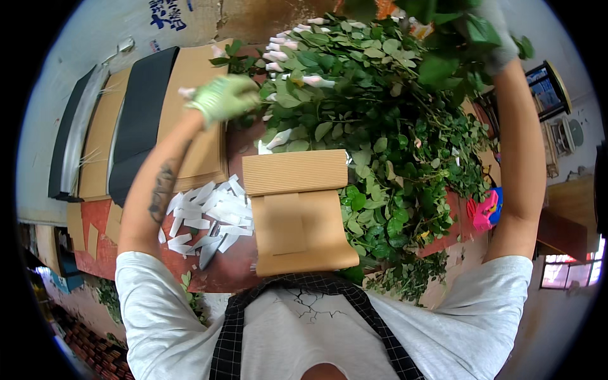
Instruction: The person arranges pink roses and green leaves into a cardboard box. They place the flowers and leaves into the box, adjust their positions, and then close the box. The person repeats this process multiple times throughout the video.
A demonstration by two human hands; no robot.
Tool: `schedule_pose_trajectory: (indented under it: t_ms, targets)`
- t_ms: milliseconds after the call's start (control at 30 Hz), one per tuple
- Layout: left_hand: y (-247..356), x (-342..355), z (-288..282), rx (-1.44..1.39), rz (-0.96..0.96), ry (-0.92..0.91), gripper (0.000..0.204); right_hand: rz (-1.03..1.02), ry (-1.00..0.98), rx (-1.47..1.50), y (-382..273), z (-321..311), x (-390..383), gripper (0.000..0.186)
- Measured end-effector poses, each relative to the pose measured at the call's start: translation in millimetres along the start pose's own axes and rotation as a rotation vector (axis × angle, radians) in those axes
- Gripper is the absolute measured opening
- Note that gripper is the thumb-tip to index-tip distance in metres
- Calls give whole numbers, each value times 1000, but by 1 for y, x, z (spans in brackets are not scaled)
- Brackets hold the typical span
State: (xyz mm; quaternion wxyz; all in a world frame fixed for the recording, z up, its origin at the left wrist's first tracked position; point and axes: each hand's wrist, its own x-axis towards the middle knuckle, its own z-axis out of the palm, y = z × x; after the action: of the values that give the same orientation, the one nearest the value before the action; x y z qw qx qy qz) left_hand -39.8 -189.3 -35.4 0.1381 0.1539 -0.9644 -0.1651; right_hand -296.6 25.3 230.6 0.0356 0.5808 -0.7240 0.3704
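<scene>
My left hand [225, 98], in a green glove, is blurred beside leafy stems at the upper middle; whether it holds anything is unclear. High at the right, my right hand [497, 44], in a grey glove, grips a leafy stem bunch [443, 57], which partly hides the fingers. Below them lies a large heap of green rose stems [399, 158] with white-pink wrapped heads [275, 57] along its left. In front of me, a folded corrugated cardboard piece [294, 171] tops a bent brown paper sheet [323, 231].
Stacks of brown board [190, 152] and black sheets [142, 114] lie at the left. Loose white strips [212, 206] and a grey blade-like tool [209, 253] lie on the red table [95, 247]. A pink-and-blue plastic item [487, 209] sits at the right edge.
</scene>
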Motion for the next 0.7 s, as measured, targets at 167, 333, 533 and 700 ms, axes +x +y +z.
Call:
schedule_pose_trajectory:
  t_ms: [167,333,533,700]
  targets:
    - [56,24,118,199,-194,-506,74,-606,174,-611,34,-53,-46,31]
    - [48,46,114,70,-223,-457,49,-384,168,-548,110,-90,-75,24]
    - [54,75,-7,-1124,-435,-616,25,-185,-99,-140,151,-73,-114,55]
    - [42,74,-19,-1300,-337,-551,37,-39,-547,-259,98,58,-96,66]
